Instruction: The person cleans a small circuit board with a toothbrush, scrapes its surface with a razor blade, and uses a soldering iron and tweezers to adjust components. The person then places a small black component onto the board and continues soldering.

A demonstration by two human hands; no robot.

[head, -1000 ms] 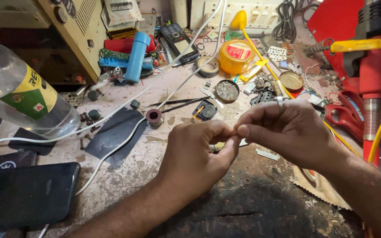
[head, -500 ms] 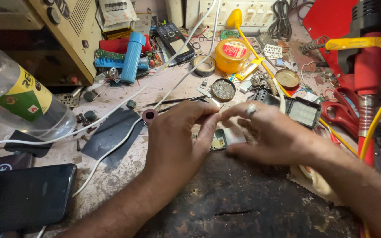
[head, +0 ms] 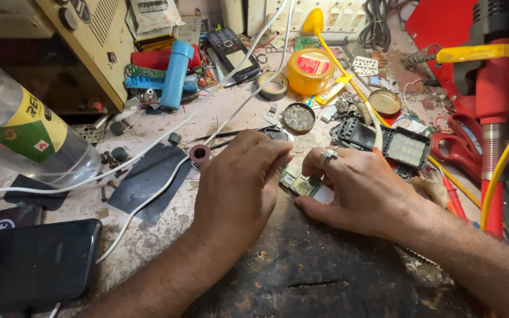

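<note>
From the head view, I see both hands have come down from mid-air onto the worktop (head: 325,277). My left hand (head: 240,176) and right hand (head: 360,188) now pinch the small green circuit board (head: 299,184) between their fingertips, pressed flat against the surface, steadier for close work.

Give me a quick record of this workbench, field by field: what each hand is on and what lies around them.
Left hand: fingertips on small green circuit board
Right hand: thumb and fingers pinching the same board; silver ring on one finger
Behind hands: black plastic phone housing, round metal tin
Far bench: yellow round tub with red label, blue cylinder
Left edge: clear plastic bottle, black smartphone
Right edge: red-handled scissors
</note>
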